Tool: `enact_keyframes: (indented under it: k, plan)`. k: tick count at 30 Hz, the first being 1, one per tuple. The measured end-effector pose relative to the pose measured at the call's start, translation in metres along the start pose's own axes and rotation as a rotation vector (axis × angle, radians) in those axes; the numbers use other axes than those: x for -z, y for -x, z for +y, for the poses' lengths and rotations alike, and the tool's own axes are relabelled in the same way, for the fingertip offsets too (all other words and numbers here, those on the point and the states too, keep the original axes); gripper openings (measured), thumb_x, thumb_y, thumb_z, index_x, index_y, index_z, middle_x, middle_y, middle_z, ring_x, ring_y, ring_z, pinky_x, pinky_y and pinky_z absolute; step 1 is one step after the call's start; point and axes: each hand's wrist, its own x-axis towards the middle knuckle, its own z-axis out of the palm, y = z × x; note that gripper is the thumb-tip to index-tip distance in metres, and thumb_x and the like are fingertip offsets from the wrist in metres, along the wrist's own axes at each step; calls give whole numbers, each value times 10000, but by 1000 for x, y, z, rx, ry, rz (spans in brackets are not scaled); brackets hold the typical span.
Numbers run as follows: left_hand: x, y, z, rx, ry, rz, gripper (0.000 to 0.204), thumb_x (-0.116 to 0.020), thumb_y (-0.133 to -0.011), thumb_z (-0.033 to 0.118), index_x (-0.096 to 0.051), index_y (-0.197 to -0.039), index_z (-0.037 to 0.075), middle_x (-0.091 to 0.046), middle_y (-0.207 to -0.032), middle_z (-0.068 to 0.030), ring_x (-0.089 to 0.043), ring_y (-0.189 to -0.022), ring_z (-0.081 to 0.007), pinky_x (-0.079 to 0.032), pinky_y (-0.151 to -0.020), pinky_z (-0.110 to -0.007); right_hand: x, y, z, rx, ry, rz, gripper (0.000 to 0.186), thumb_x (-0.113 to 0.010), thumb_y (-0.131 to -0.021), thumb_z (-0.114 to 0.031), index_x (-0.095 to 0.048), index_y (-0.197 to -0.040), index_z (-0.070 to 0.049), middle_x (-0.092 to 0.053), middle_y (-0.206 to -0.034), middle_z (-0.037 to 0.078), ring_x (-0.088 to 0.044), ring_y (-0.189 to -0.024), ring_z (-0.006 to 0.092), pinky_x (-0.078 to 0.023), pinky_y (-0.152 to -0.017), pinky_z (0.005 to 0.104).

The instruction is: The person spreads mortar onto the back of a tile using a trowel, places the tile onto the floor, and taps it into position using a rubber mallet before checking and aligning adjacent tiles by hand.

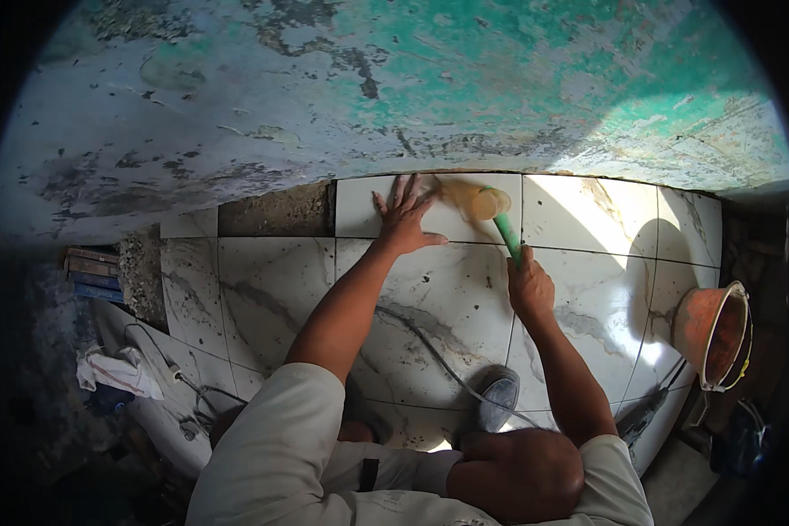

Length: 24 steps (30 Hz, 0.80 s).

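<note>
My left hand (403, 216) lies flat, fingers spread, on a narrow white marble-look tile (359, 203) set against the base of the wall. My right hand (529, 286) grips the green handle of a rubber mallet (489, 204). The mallet's tan head is blurred and sits over the same row of tiles, just right of my left hand. Both forearms reach forward over larger laid floor tiles (276, 289).
A peeling green and white wall (394, 88) rises ahead. A bare mortar gap (276, 210) lies left of the narrow tile. An orange bucket (714, 335) stands at the right. A power tool (644, 416) and a cable lie near my shoe (498, 396). Rags (118, 373) and stacked pieces lie at left.
</note>
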Motion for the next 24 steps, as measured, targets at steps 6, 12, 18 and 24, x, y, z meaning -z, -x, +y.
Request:
enact_keyframes:
  k: [6,12,18,24]
  plan:
    - [-2,13,-4,-59,135,248,1097,-844,-643,611,-388,-1541,177,-187,-1652,-183,-138,-1532,-404,-98,-1139,-749,47,5,-46,416,-33,9,344,-637,-962,-248,-501,-1229,-79,-693,-905,202,-679,-754,421,-532,-629,521]
    - [-43,91,-24,430,148,633,1033,-810,-751,516,-359,-1475,-66,-295,-1564,-273,-253,-1487,-417,-213,-1169,-643,44,-28,-102,796,173,-16,366,-666,-948,-263,-500,-1227,-93,-671,-827,149,-693,-693,358,-554,-583,472]
    - [-55,97,-32,475,225,684,990,-730,-828,550,-344,-1476,-92,-306,-1545,-313,-273,-1456,-471,-216,-1166,-637,-32,-60,-134,723,314,-111,374,-622,-976,-302,-440,-1222,-87,-665,-803,168,-686,-683,391,-558,-593,496]
    - [-53,99,-31,482,232,692,993,-706,-842,567,-336,-1487,-91,-325,-1548,-310,-300,-1452,-462,-213,-1167,-641,-52,-56,-132,503,222,-201,342,-570,-1001,-348,-436,-1173,-85,-692,-815,220,-674,-725,469,-538,-661,571]
